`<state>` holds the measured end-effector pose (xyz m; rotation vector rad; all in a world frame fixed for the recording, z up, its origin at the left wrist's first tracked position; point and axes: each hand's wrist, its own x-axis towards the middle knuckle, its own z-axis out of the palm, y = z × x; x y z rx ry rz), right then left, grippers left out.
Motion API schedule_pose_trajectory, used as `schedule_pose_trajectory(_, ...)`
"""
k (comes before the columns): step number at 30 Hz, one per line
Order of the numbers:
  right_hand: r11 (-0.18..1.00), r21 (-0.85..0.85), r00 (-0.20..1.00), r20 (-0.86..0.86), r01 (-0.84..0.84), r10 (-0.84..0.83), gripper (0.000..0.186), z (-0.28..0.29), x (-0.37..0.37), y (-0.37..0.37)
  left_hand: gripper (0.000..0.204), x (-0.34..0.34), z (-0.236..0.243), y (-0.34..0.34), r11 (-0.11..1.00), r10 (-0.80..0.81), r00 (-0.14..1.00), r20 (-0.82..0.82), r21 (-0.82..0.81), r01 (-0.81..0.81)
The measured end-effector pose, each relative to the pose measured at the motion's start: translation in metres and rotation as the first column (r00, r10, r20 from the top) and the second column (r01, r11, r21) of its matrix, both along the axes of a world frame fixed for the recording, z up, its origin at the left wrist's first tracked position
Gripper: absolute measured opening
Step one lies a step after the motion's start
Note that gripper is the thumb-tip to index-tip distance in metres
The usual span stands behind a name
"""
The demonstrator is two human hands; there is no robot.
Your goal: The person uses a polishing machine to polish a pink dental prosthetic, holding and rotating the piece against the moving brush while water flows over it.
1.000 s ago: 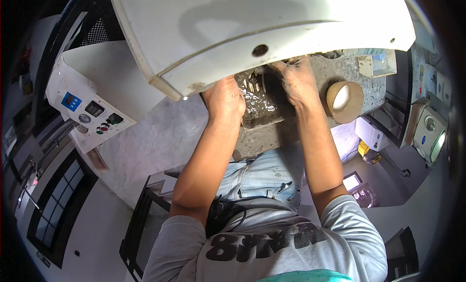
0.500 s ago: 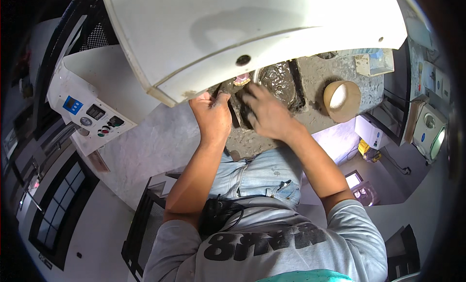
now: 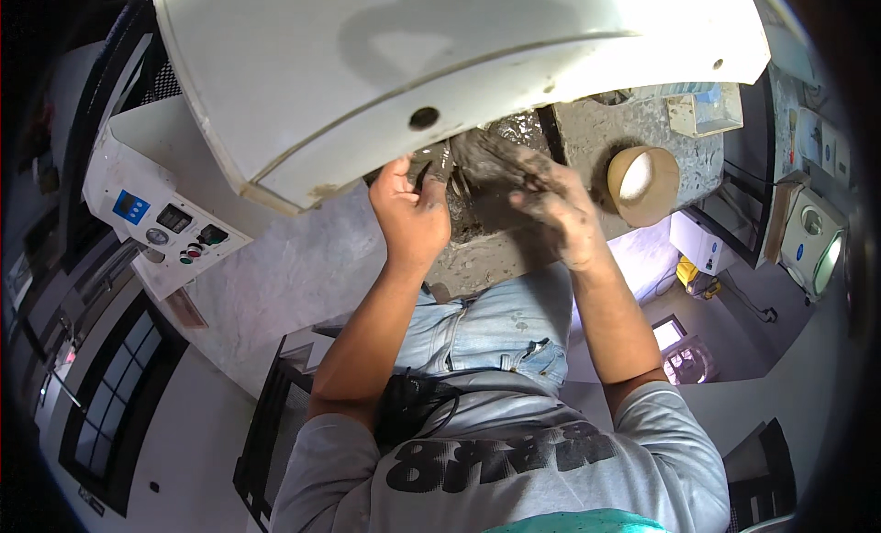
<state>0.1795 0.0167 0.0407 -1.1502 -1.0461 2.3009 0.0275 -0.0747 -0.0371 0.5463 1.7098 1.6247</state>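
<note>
Under the front edge of the white hood [image 3: 477, 65], my left hand [image 3: 410, 212] is closed, thumb and fingers gripping a denture [image 3: 435, 157] that looks coated in wet grey slurry. Its pink gum and teeth do not show now. My right hand [image 3: 562, 212] is to the right of it, its fingers smeared with slurry and pointing up and left. A blurred grey mass [image 3: 491, 157] lies between the hands; I cannot tell whether the right fingers hold it. Behind the right hand, glossy wet slurry [image 3: 523, 125] fills a dark-edged tray.
A tan bowl [image 3: 633, 198] with white contents stands on the slurry-stained bench [image 3: 587, 129], to the right. Farther back is a white open box [image 3: 707, 111]. A control panel [image 3: 174, 226] with buttons and dials is on the left. The hood overhangs both hands.
My right hand has moved right, away from the left, and its fingers now show more slurry. The denture's pink gum and teeth have gone from sight. The hood sits slightly farther left in view.
</note>
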Motion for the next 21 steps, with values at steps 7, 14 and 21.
schedule_pose_trajectory(7,0.905,0.421,0.995,0.103,-0.058,0.015,0.053,0.000,-0.022,0.007,0.031,0.002,0.006,0.004,0.998,-0.028,0.995,0.092,-0.056,0.034)
schedule_pose_trajectory(14,0.935,0.336,0.940,0.341,-0.116,-0.006,0.023,-0.039,-0.033,0.028,0.036,-0.005,0.009,0.026,0.982,0.181,0.875,0.448,-0.043,-0.181)
schedule_pose_trajectory(21,0.890,0.453,0.926,0.353,-0.045,-0.133,0.017,-0.035,-0.052,0.044,0.030,-0.012,0.000,0.055,0.923,0.368,0.789,0.492,-0.087,-0.376)
